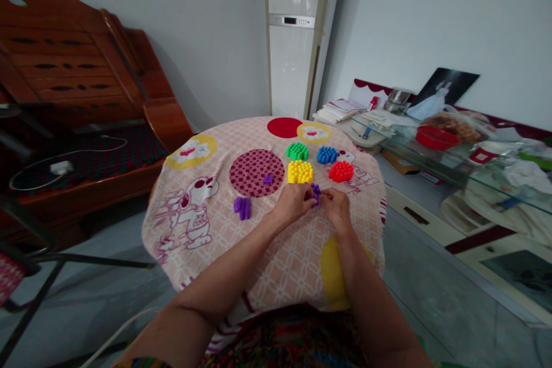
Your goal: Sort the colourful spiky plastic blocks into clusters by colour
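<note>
Small purple plastic pieces (316,194) with rounded tops stand close together between my two hands. My left hand (294,202) reaches their left side, thumb and forefinger closed on a purple piece. From the right, my right hand (337,204) touches the group's edge in a pinch; whatever lies in its fingertips is too small to make out. Just beyond is a block of yellow pieces (300,172), with green pieces (297,151), blue pieces (327,154) and red pieces (341,171) grouped behind and to the right. More purple pieces lie at left, a larger bunch (242,207) and a smaller one (268,179).
A patterned cloth (276,270) covers the round table. On the right, a glass-topped cabinet (457,167) carries a red bowl (437,138), papers and bags. A wooden bench (64,63) stands at left, and a tall white unit (293,63) is behind the table.
</note>
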`<move>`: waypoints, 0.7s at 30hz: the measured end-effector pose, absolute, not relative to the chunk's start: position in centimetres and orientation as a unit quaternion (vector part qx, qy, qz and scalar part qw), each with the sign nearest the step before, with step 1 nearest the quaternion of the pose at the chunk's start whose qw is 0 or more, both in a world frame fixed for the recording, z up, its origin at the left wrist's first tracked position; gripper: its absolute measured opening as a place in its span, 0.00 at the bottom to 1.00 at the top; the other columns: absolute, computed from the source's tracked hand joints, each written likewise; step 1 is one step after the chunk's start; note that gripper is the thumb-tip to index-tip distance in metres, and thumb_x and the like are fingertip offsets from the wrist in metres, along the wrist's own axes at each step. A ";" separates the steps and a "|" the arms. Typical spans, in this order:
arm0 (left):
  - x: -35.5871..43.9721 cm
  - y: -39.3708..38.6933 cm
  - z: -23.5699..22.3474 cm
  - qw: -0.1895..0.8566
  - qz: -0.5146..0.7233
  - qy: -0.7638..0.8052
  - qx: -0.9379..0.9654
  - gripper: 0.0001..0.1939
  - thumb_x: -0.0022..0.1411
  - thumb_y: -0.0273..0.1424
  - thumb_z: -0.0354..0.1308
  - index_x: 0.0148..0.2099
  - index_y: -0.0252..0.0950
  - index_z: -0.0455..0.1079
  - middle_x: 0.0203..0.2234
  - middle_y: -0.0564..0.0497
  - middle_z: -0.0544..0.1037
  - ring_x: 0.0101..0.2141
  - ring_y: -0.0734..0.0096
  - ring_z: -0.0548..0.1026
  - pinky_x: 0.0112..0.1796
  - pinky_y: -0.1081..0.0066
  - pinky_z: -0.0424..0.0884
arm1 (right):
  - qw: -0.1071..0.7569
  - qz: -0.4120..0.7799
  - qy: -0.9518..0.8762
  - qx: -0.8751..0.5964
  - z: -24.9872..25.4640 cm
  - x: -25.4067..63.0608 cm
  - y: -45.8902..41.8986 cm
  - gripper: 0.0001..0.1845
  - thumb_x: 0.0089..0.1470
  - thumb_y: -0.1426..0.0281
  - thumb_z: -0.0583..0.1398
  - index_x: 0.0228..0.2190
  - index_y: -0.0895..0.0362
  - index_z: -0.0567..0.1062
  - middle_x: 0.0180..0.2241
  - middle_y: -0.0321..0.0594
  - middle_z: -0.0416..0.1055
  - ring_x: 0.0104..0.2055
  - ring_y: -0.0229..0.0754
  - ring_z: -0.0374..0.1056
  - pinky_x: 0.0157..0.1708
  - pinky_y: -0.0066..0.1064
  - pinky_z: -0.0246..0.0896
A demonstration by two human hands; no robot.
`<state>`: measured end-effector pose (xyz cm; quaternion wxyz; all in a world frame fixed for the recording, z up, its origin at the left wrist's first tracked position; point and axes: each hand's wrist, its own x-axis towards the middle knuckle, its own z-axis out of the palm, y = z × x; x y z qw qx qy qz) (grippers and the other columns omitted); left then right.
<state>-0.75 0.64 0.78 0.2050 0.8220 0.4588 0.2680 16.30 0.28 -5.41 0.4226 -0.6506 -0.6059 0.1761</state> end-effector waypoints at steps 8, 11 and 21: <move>1.1 1.0 -0.6 0.134 0.190 0.487 0.842 0.07 0.62 0.31 0.58 0.40 0.34 0.75 0.38 0.43 0.80 0.40 0.62 0.76 0.40 0.68 0.68 | 0.419 0.163 -0.613 -0.650 -5.2 16.2 0.1 0.14 0.50 0.68 0.55 0.30 0.56 0.81 0.29 0.42 0.79 0.31 0.42 0.71 0.32 0.30 0.60; 1.1 1.1 -0.8 0.130 0.191 0.492 0.840 0.08 0.62 0.33 0.58 0.41 0.35 0.73 0.37 0.44 0.79 0.40 0.63 0.75 0.40 0.69 0.68 | 0.416 0.167 -0.610 -0.654 -5.2 16.2 0.2 0.14 0.50 0.67 0.55 0.30 0.56 0.81 0.29 0.41 0.79 0.30 0.42 0.71 0.31 0.30 0.59; -1.2 2.7 -0.5 0.138 0.319 0.508 0.788 0.07 0.61 0.34 0.60 0.37 0.35 0.72 0.29 0.50 0.77 0.30 0.70 0.73 0.33 0.73 0.66 | 0.421 0.166 -0.604 -0.656 -5.1 16.2 0.3 0.14 0.47 0.67 0.56 0.29 0.56 0.81 0.27 0.41 0.78 0.29 0.43 0.70 0.31 0.31 0.59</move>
